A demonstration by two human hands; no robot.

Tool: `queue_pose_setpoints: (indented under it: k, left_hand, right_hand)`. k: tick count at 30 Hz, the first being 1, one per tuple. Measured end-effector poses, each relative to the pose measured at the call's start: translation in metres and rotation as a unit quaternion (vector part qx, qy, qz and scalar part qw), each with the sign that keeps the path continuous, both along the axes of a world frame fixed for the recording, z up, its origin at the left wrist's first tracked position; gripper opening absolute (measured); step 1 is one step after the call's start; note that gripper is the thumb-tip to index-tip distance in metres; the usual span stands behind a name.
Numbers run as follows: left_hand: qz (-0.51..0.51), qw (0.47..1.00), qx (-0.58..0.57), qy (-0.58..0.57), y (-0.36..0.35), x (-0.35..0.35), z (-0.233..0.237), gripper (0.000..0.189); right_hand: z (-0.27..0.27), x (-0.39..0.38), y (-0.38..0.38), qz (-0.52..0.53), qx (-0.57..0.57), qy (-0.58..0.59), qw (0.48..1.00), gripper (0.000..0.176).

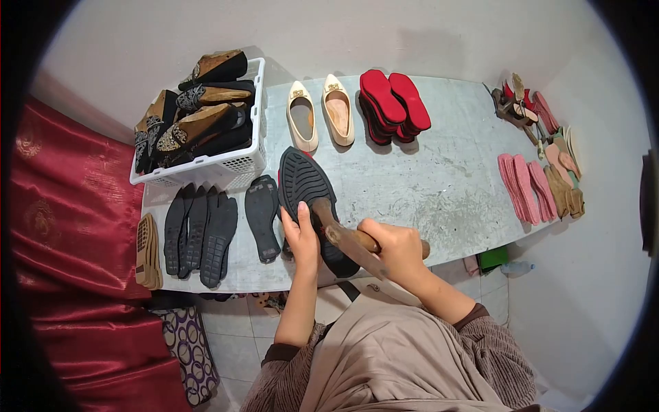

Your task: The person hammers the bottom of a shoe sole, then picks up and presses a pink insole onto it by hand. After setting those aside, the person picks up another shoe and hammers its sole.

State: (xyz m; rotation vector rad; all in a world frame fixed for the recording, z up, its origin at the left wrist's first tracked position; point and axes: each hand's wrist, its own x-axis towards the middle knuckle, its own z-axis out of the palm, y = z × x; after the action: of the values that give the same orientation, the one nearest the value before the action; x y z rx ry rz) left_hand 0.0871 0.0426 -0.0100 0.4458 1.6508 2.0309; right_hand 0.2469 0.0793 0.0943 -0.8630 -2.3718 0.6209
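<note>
A black ridged shoe sole is held bottom up near the table's front edge, with a thin red edge showing behind it. My left hand grips its side, the thumb lying along the rim. In my right hand is the wooden handle of a hammer, fingers wrapped round it. The worn brown hammer head lies over the middle of the sole; whether it touches is hard to tell. Just left of the held sole, a loose black sole rests on the table.
A white basket of black shoes stands at back left. Cream shoes, stacked red soles and pink soles sit on the table. More black soles and tan soles line the left, beside a red curtain.
</note>
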Motion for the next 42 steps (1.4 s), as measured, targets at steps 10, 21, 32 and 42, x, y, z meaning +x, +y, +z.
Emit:
queue_pose_setpoints:
  k: [10,21,32,42]
  left_hand:
    - [-0.021,0.998,0.054,-0.021,-0.004,-0.003,0.008,0.061]
    - [0.006,0.995,0.098,-0.007,-0.005,-0.006,0.031,0.048]
    - [0.01,0.996,0.01,0.091,-0.008,-0.001,0.02,0.06]
    - [0.01,0.997,0.081,-0.015,-0.001,0.002,0.018,0.053]
  right_hand:
    - [-0.014,0.013,-0.014,0.02,-0.091,0.069,0.993,0.018]
    - [-0.02,0.045,-0.021,0.082,-0.113,-0.028,0.99,0.013]
    - [-0.026,0.061,-0.015,0.079,-0.066,-0.096,0.99,0.01]
    - [-0.029,0.054,-0.009,0.087,-0.038,-0.052,0.994,0.011]
